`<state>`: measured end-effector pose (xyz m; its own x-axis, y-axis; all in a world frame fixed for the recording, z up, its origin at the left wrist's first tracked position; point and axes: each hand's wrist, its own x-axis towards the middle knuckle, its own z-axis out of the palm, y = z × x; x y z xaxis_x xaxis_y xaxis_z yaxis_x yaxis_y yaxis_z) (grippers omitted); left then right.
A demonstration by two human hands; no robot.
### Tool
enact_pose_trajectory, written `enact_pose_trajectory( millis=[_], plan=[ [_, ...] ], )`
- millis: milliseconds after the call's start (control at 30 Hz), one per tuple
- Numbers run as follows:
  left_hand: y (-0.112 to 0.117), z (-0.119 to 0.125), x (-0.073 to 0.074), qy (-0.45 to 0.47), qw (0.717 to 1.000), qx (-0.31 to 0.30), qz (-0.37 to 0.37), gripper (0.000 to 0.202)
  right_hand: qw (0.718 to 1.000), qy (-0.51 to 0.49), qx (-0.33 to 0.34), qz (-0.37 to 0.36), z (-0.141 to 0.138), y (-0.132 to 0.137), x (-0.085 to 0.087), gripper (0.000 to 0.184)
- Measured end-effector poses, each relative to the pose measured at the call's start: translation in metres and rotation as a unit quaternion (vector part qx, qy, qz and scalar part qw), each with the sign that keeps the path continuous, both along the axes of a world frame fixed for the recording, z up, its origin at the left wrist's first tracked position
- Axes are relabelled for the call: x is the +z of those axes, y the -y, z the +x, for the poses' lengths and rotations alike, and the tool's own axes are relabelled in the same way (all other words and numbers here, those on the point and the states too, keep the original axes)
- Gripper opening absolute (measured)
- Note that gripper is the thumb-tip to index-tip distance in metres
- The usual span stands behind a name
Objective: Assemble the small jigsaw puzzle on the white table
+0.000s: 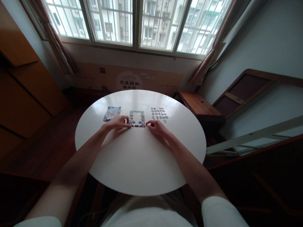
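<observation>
A partly assembled jigsaw puzzle (142, 122) lies flat on the white round table, its border joined around a bare middle. My left hand (118, 122) is at its lower left corner, thumb against the edge and index finger bent above, with a gap between them. Just off the lower right corner is my right hand (156, 126), its fingers curled and the thumb and index tips slightly apart. I see nothing held in either hand. Loose jigsaw pieces (159, 113) are spread in rough rows beyond my right hand. A colourful printed picture sheet (113, 113) lies beyond my left wrist.
The round table (139, 157) stands before me. Past its far right edge is a wooden stool or small bench (199, 102). A wooden cabinet (26, 91) is on the left, and a barred window (113, 22) with curtains is behind the table.
</observation>
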<state>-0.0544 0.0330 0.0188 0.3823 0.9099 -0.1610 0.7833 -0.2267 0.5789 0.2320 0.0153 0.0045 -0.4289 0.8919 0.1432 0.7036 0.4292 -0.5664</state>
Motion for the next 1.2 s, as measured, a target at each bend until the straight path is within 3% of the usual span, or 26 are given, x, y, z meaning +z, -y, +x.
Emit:
enact_pose_trajectory(
  millis=[1200],
  plan=[
    [-0.0019, -0.0017, -0.0020, -0.013, 1.000, -0.006, 0.012, 0.045, 1.000, 0.000, -0.003, -0.010, -0.0003, -0.0003, -0.0002, 0.025]
  ],
)
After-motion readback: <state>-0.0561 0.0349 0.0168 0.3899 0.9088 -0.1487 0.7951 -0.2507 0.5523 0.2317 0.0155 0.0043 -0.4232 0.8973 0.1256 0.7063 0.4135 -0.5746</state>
